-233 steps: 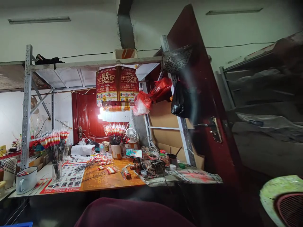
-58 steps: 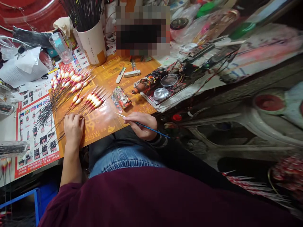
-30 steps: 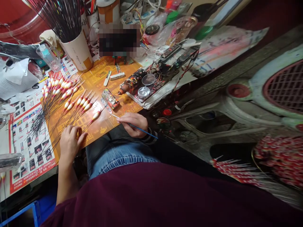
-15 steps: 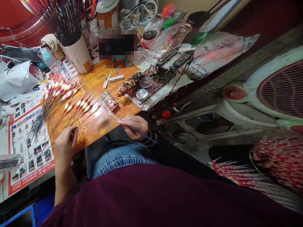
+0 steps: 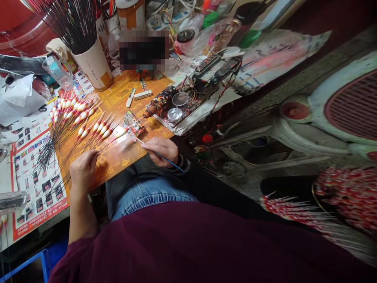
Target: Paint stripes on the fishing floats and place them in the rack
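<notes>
My left hand is closed on the thin stem of a red-and-white float, whose bulb lies out to the right near a paint-spattered block. Between the fingers of my right hand is a thin blue brush, its tip pointing up and left, close to the block and the float. Several similar floats lie fanned out on the orange mat beyond my left hand, and a denser bunch rests farther left.
A white cup full of dark stems stands at the back. Right of the mat sit a paint-covered motor device and a small clear dish. Bunched red-and-white pieces are at the lower right.
My right hand has moved a little left and up with the brush, whose tip is now nearer the block. The held float has shifted slightly right. The view has moved slightly.
</notes>
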`<state>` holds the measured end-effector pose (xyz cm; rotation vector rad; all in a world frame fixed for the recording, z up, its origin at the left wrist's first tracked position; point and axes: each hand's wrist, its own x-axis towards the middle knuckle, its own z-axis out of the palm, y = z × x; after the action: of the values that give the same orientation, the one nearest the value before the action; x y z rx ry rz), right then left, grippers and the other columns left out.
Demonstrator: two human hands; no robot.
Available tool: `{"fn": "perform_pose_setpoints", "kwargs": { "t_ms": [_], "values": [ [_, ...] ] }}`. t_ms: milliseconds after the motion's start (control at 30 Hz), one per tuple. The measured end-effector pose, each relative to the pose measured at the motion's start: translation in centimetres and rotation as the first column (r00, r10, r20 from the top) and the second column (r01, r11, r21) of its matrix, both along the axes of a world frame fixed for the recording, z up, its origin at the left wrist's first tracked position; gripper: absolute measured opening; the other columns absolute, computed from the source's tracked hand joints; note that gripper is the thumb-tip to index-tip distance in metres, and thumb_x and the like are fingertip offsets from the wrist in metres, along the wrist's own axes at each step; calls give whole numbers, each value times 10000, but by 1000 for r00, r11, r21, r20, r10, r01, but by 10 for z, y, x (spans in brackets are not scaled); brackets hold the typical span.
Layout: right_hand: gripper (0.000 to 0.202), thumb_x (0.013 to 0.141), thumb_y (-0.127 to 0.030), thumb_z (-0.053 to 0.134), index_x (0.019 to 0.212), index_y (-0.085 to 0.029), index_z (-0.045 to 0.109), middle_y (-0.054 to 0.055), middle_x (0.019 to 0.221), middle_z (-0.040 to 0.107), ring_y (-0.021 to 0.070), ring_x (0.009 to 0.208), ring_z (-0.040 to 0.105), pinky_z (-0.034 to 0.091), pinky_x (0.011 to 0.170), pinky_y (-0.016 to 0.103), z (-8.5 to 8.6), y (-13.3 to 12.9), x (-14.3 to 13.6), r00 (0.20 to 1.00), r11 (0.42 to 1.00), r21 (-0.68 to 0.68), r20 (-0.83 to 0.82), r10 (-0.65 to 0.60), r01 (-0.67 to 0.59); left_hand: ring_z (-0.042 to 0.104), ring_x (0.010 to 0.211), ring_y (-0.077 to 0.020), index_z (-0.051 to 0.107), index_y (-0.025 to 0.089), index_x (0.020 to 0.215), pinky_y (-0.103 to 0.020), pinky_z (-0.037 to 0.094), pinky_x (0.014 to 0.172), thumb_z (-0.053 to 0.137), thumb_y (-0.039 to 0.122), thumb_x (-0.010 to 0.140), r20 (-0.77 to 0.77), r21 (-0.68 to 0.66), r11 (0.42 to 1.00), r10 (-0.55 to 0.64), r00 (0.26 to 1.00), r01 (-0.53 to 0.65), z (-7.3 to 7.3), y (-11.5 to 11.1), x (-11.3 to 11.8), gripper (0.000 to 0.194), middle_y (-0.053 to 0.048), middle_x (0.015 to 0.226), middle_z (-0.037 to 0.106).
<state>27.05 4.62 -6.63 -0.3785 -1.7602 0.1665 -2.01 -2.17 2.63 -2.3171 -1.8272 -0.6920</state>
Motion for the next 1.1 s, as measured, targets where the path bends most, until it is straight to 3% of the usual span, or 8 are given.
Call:
{"fn": "perform_pose_setpoints", "kwargs": {
  "t_ms": [467,800,1100],
  "values": [
    [452,913,-106,581,1357,-192,581,91,1027,759,165,919,743,643,814,282,-20,11,-7,994,990,81,-28,-110,112,697,742,-161,736,201,901,-251,460,651,539,328,982,-92,8,999,37,995,-36,-2,6,6,248,-39,837,762],
    [448,915,-103,596,1354,-191,594,91,1091,756,169,1007,732,636,908,290,-30,11,-11,978,968,164,51,-200,190,685,747,-168,708,198,890,-263,442,665,517,329,988,-26,-45,997,55,998,-56,-28,17,10,251,-52,830,750],
    [375,946,-146,544,1299,-231,642,69,1108,750,179,1041,725,632,921,325,-39,9,-12,982,987,-13,108,-158,160,685,752,-170,689,197,882,-254,450,699,518,374,990,4,-51,995,82,997,-82,-30,14,10,268,-43,833,746]
  ]
}}
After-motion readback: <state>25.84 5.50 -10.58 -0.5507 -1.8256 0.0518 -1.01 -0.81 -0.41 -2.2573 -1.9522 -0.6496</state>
